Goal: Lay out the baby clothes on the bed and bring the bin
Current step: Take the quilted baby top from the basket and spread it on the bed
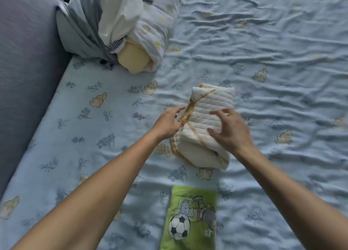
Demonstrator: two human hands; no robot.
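Note:
A folded cream quilted baby garment (207,110) with yellow trim lies in the middle of the bed (94,136). My left hand (169,122) touches its left edge at the yellow ties, fingers loosely pinched there. My right hand (230,129) hovers over its right side with fingers spread, blurred by motion. Nearer to me lies a green folded piece (190,217) printed with a football and a cartoon figure. No bin is in view.
A heap of pale bedding and clothes (120,23), with a yellow piece at its base, sits at the bed's far left. A grey upholstered panel (24,61) runs along the left edge. The blue printed sheet stretches wrinkled to the right.

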